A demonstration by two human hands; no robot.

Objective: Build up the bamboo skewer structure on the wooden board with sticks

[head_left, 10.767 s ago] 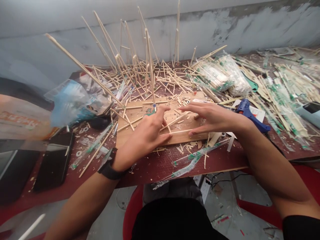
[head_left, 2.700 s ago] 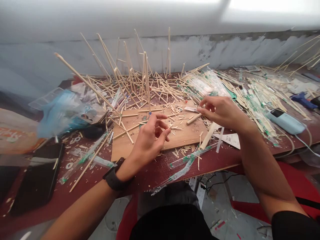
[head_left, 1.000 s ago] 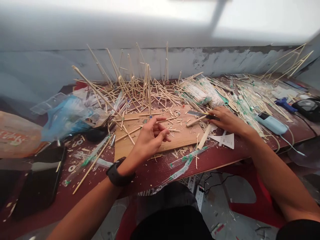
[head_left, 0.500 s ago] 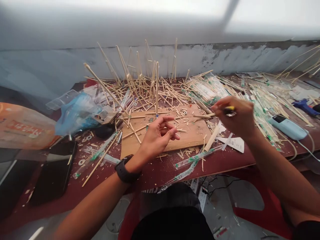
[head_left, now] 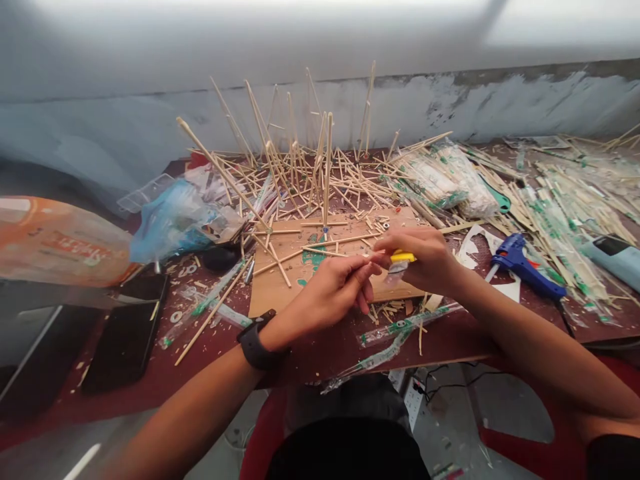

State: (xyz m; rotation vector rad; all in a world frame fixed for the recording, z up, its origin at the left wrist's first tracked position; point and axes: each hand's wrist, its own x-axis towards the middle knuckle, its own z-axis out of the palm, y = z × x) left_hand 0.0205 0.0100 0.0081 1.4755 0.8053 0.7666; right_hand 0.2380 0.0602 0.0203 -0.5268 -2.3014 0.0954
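Note:
My left hand (head_left: 340, 287), with a black watch on the wrist, is closed in a pinch. A thin wooden stick (head_left: 325, 252) reaches its fingertips from the left, above a wooden board (head_left: 265, 300). My right hand (head_left: 425, 260) is curled around a small yellow tool (head_left: 403, 257); fingers cover much of the tool, and its kind is unclear. The fingertips of both hands meet over the board's right half. Several sticks cross on the board's left part, and a tall stick (head_left: 329, 173) stands upright near its back edge.
Loose sticks and upright stick frames fill the back. A blue glue gun (head_left: 530, 267) lies right, before plastic-wrapped sticks (head_left: 565, 227). At left are a blue plastic bag (head_left: 165, 220), an orange bag (head_left: 65, 247) and a black phone (head_left: 127, 340). Torn wrappers (head_left: 400, 327) lie near the front edge.
My right hand has moved left and down with the yellow tool, from above the board's right edge to my left fingertips. My left hand's fingers have closed. The view has turned slightly right.

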